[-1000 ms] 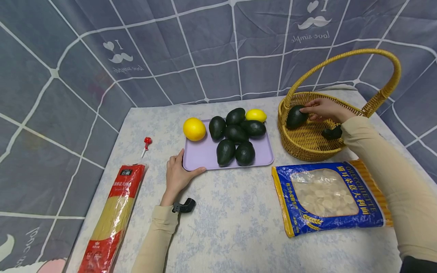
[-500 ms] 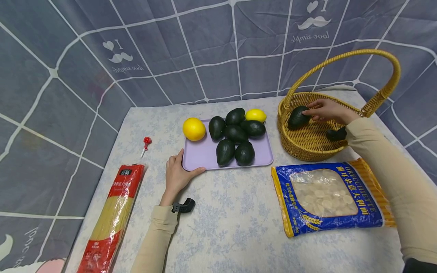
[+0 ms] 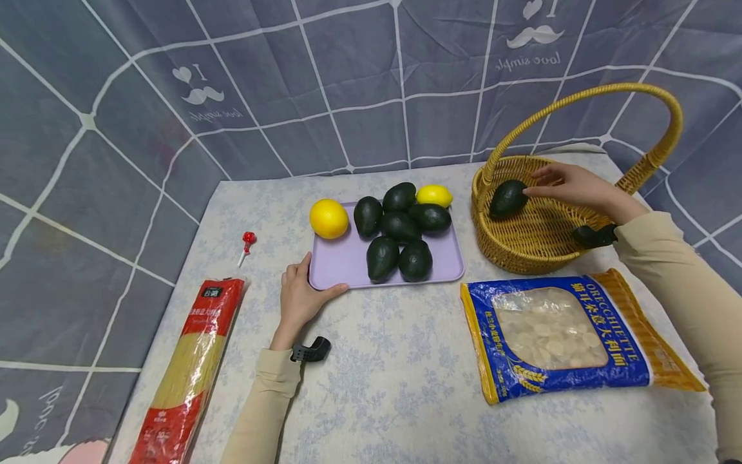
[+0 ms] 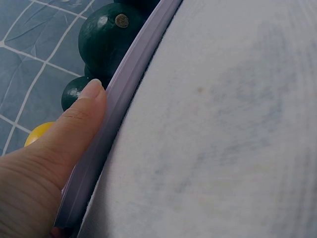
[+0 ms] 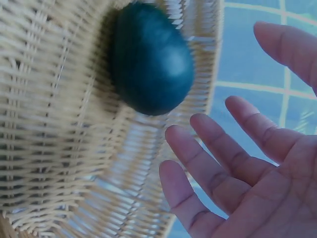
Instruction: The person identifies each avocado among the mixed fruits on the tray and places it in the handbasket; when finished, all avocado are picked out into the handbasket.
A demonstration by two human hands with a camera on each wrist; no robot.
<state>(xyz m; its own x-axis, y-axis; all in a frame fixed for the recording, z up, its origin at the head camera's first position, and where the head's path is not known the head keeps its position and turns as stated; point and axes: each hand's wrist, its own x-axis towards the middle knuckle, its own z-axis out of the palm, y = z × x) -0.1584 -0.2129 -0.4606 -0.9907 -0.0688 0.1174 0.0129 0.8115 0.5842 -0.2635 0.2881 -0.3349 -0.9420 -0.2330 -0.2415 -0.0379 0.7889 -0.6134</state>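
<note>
A dark green avocado [image 3: 508, 200] lies in the left part of the wicker basket [image 3: 539, 235]. My right hand [image 3: 574, 188] hovers over the basket just right of that avocado, holding nothing. In the right wrist view its fingers [image 5: 213, 186] are spread apart from the avocado [image 5: 151, 62]. My left hand [image 3: 304, 296] holds the near left corner of the lilac tray [image 3: 341, 267], thumb along the front rim and fingers at the left side. On the tray sit several avocados [image 3: 382, 259], a lemon [image 3: 434, 196] and a rounder yellow fruit [image 3: 328, 219].
A blue bag of orecchiette [image 3: 551, 335] lies in front of the basket. At the left are a red pack of spaghetti [image 3: 191, 361] and a red lollipop [image 3: 248, 240]. The basket's tall handle [image 3: 580, 96] arches above it. A grey patterned cloth [image 3: 359, 90] hangs behind the table.
My right hand has let go of the avocado and drawn back to the right. The avocado has shifted slightly right within the basket. My left hand stays at the tray corner.
</note>
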